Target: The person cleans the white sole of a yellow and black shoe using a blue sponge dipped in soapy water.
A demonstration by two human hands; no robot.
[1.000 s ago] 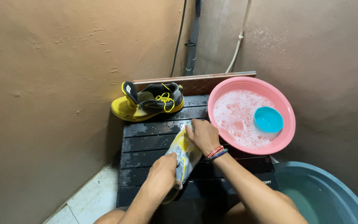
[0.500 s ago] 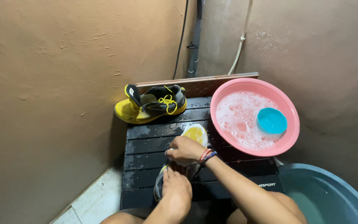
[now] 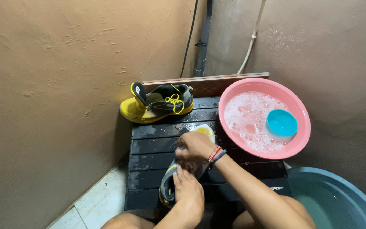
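A wet grey and yellow shoe [image 3: 203, 132] lies lengthwise on a black slatted board [image 3: 149, 146], its yellow toe pointing away from me. My right hand [image 3: 195, 146], with bracelets on the wrist, is closed over the shoe's middle. My left hand [image 3: 189, 193] grips the near heel end, where a grey and yellow edge shows beside it. Most of the shoe is hidden under both hands. Whether either hand also holds a brush cannot be made out.
A second yellow and grey shoe [image 3: 159, 104] with yellow laces stands at the board's far edge. To the right is a pink basin [image 3: 295, 146] of soapy water with a blue bowl [image 3: 281, 123] floating in it. A blue-grey tub [image 3: 335, 199] sits at lower right. Brown walls close in on the left and behind.
The shoe went from tilted on its side to lying flat along the board. My right hand slid from its far end to its middle. My left hand shifted to the heel.
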